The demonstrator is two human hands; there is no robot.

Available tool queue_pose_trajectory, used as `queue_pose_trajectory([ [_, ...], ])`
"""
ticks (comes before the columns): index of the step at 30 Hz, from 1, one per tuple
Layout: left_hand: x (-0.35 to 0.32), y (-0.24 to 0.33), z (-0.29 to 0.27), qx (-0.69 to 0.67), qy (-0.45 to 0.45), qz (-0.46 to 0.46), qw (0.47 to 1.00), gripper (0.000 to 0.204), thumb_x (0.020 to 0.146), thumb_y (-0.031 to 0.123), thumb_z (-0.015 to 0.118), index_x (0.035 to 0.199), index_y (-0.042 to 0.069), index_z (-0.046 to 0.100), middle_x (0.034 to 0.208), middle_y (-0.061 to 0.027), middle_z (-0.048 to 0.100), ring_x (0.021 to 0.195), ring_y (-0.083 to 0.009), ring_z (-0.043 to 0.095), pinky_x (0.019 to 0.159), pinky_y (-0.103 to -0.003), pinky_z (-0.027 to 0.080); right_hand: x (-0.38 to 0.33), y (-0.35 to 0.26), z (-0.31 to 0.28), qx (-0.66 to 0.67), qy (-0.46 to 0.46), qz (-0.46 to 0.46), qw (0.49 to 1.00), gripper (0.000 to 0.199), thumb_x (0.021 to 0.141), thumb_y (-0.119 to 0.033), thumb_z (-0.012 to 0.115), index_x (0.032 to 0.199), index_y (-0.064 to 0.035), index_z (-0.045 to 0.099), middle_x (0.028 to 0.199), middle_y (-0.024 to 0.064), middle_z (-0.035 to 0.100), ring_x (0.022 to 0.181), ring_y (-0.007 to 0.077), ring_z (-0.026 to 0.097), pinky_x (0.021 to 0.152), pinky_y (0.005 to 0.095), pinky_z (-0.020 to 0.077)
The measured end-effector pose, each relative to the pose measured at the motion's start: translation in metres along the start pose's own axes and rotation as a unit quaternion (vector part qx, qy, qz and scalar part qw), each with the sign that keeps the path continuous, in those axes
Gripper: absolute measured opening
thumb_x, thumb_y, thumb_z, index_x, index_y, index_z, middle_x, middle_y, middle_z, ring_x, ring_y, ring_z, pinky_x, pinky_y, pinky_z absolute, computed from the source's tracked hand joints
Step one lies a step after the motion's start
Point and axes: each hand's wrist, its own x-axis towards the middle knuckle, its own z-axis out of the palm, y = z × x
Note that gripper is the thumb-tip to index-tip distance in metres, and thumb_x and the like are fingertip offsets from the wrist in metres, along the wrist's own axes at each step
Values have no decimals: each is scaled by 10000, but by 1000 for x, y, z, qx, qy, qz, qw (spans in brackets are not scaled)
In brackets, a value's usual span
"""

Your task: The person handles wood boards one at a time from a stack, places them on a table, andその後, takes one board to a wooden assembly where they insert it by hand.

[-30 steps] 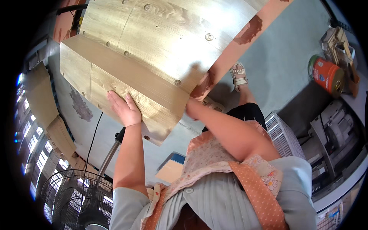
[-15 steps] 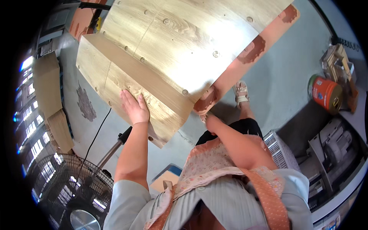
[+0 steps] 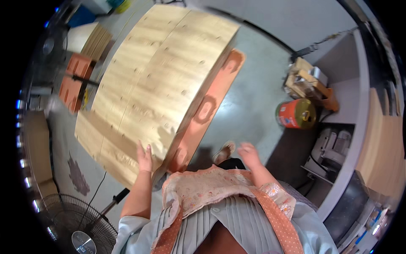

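Observation:
A stack of pale wood-grain panels (image 3: 146, 80), dotted with round marks, lies on an orange pallet (image 3: 192, 134) in front of me. A lower stepped panel (image 3: 99, 137) sits along its near left side. My left hand (image 3: 145, 158) is at the stack's near edge with fingers apart, thumb raised; whether it touches the wood I cannot tell. To the right of the pallet, my right hand (image 3: 250, 155) hangs in the air over the floor, slightly blurred, fingers loosely apart and holding nothing. Shadows fall on the panel beside my left hand.
A black standing fan (image 3: 69, 220) is at the lower left, near a cable. An orange-and-green drum (image 3: 292, 114) and wood offcuts (image 3: 306, 82) stand at right, before a grey machine (image 3: 334, 148) under a bench. Another orange pallet (image 3: 76, 84) and stacked boards (image 3: 97, 42) are far left.
My left hand has slid from flat on the stepped panel to the stack's near edge. My right hand has left the pallet corner and swung out right. The view has shifted toward the right.

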Motion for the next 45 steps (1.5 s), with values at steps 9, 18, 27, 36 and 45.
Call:
queue_pose_trajectory([
  [9,-59,389,151,-542,-421,-57,725,589,918,541,309,1296,102,411,1165,-106,542,1125,-256,486,993,-448,341,111,-110,-120,-125,-33,-66,989,522,888,-402,480,1327,-127,421,1399,110,362,1341,288,244,1045,573,156],
  [18,86,467,226,-440,-657,-228,568,443,927,385,415,1218,59,487,1184,-161,559,1087,-289,543,912,-454,436,202,-19,-274,-39,-176,193,965,395,828,-313,599,1140,-73,570,1130,190,571,1035,321,559,869,378,453],
  [27,205,728,341,-318,-698,-134,627,300,922,287,434,1073,50,538,958,-113,631,892,-241,615,753,-359,491,384,-64,-539,-136,118,29,983,482,821,-317,608,1232,-87,505,1229,186,519,1123,341,495,948,403,402],
  [36,214,906,445,-300,-713,-10,634,284,922,248,451,1086,27,518,970,-128,594,849,-224,590,736,-327,476,260,37,-853,-273,561,517,586,408,760,-293,609,1098,-65,585,1205,118,522,1166,277,463,944,462,405],
  [45,287,985,527,-279,-703,-33,653,307,882,270,549,1087,41,538,934,-116,608,830,-218,591,733,-347,489,156,134,-880,-221,590,666,400,430,833,-325,571,1146,-32,537,1241,137,475,1220,285,388,978,462,353],
])
